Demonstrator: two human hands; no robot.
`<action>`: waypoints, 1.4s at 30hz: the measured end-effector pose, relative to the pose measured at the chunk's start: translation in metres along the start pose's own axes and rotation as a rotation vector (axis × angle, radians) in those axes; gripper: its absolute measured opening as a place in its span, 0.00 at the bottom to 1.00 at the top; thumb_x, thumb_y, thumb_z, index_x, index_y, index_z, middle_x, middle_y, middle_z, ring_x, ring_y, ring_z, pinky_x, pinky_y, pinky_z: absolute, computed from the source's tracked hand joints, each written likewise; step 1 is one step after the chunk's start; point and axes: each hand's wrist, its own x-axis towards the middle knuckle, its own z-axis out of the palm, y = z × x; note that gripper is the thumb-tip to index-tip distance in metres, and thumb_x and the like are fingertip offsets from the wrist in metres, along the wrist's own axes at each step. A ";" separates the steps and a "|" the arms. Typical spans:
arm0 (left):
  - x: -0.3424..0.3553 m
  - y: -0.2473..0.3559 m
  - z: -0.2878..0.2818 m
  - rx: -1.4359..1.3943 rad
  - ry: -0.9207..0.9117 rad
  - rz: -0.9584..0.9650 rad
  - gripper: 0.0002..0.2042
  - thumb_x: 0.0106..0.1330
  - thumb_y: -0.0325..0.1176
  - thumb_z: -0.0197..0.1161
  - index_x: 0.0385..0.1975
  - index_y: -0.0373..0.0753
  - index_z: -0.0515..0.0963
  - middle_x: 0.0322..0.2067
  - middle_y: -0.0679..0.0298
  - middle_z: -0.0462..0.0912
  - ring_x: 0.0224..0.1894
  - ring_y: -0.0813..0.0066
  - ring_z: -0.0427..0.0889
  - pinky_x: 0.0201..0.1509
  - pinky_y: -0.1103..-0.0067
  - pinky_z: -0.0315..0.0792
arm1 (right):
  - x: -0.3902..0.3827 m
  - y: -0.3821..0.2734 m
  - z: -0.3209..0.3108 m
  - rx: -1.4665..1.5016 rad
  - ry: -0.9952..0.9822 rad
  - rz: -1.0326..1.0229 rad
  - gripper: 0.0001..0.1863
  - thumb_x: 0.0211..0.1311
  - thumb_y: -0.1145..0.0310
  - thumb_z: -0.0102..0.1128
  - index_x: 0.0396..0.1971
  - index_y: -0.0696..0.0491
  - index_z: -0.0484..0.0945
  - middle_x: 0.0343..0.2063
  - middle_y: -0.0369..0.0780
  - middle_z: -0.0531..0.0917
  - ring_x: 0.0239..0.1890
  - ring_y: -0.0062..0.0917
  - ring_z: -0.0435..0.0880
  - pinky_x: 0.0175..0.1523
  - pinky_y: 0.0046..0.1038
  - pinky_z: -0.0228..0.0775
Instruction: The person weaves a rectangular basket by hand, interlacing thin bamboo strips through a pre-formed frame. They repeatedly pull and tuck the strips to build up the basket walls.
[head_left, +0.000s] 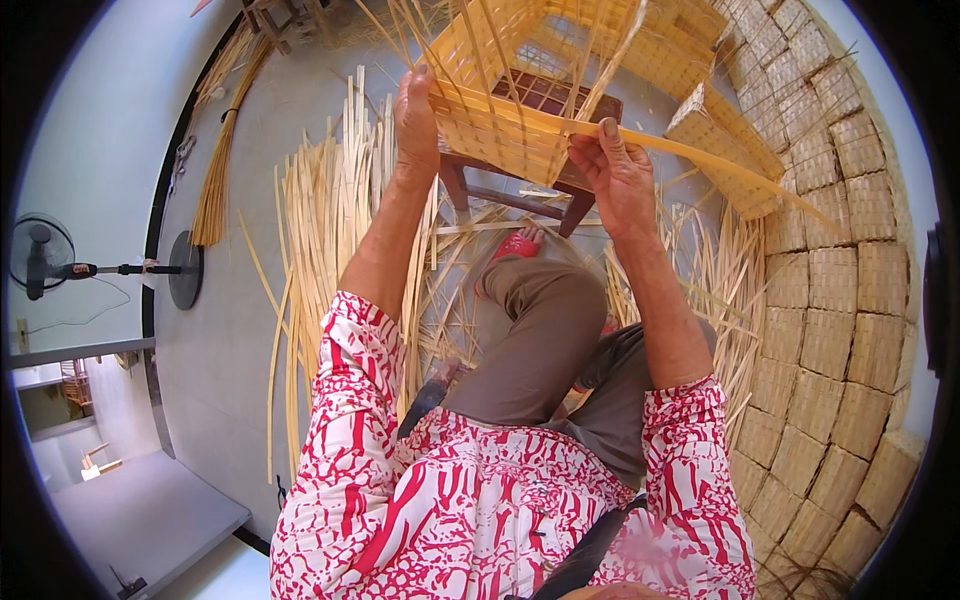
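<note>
A: What room are you sitting in?

B: You have a grey floor (pixel 215 370) under you, and a big wall of stacked woven pieces (pixel 830 280) at three o'clock. A heap of loose pale strips (pixel 330 230) spreads at ten, and a standing fan (pixel 40 250) is at nine.

A: And where is your work?

B: Your basket (pixel 490 130) is at twelve o'clock, in front of a dark wooden stool (pixel 455 185); you cannot tell from here whether it rests on the seat. Another woven piece (pixel 735 140) lies at two.

A: What do your hands have?

B: They're apart. Your left hand (pixel 416 125), between eleven and twelve, grips the basket at its upper edge. Your right hand (pixel 622 180), between one and two, pinches a long flat yellow strip (pixel 720 160) between thumb and fingers; it runs along that edge and its loose tail curves toward three.

A: How far along are you?

B: The side facing you looks woven up to the strip, I'd judge. Thin upright splints (pixel 480 50) poke above the edge, untrimmed, and the strip's tail is not worked in, so your rim seems unfinished.
</note>
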 end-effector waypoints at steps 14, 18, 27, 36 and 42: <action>-0.063 0.047 0.067 0.797 -0.426 0.657 0.08 0.65 0.25 0.66 0.43 0.37 0.80 0.39 0.58 0.86 0.33 0.71 0.86 0.36 0.74 0.79 | -0.009 0.002 0.003 -0.014 0.039 -0.075 0.12 0.69 0.60 0.65 0.41 0.53 0.85 0.37 0.37 0.88 0.39 0.20 0.86 0.46 0.25 0.81; -0.044 0.049 0.066 0.950 -0.576 0.705 0.05 0.66 0.25 0.64 0.39 0.34 0.78 0.35 0.56 0.85 0.33 0.69 0.89 0.33 0.76 0.81 | -0.009 0.003 0.009 -0.036 0.038 -0.080 0.12 0.68 0.59 0.67 0.42 0.53 0.85 0.35 0.35 0.88 0.40 0.19 0.86 0.47 0.21 0.78; -0.048 0.058 0.069 0.824 -0.649 0.454 0.03 0.69 0.25 0.62 0.36 0.32 0.77 0.27 0.58 0.82 0.25 0.72 0.88 0.25 0.78 0.78 | -0.004 -0.003 0.010 -0.367 0.027 -0.432 0.13 0.69 0.61 0.68 0.39 0.57 0.85 0.29 0.29 0.83 0.33 0.10 0.74 0.39 0.16 0.67; -0.055 0.047 0.072 0.844 -0.528 0.547 0.05 0.65 0.27 0.66 0.32 0.33 0.78 0.22 0.60 0.81 0.19 0.75 0.83 0.23 0.78 0.72 | -0.007 -0.007 0.013 -0.228 0.051 -0.110 0.16 0.69 0.58 0.67 0.35 0.57 0.83 0.28 0.30 0.83 0.32 0.14 0.80 0.42 0.20 0.74; -0.054 0.051 0.060 0.871 -0.494 0.608 0.06 0.63 0.28 0.67 0.31 0.34 0.78 0.22 0.57 0.80 0.19 0.70 0.80 0.23 0.75 0.70 | -0.042 -0.049 0.038 -1.301 -0.109 -0.701 0.11 0.60 0.60 0.71 0.34 0.51 0.84 0.22 0.37 0.81 0.28 0.30 0.82 0.42 0.30 0.71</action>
